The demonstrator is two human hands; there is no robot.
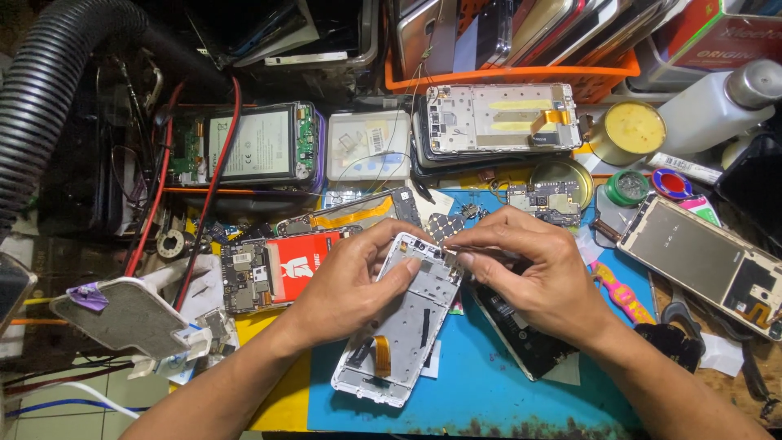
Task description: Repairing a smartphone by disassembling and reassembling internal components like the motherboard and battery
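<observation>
White phone frame tilted up off the blue mat, left hand gripping its edge to steady it while right hand pinches something tiny at its top corner.

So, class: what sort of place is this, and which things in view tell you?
Most likely a phone repair bench. Both hands, left hand and right hand, hold a stripped white phone frame; opened phones, a loose circuit board and test leads crowd the blue mat.
</observation>
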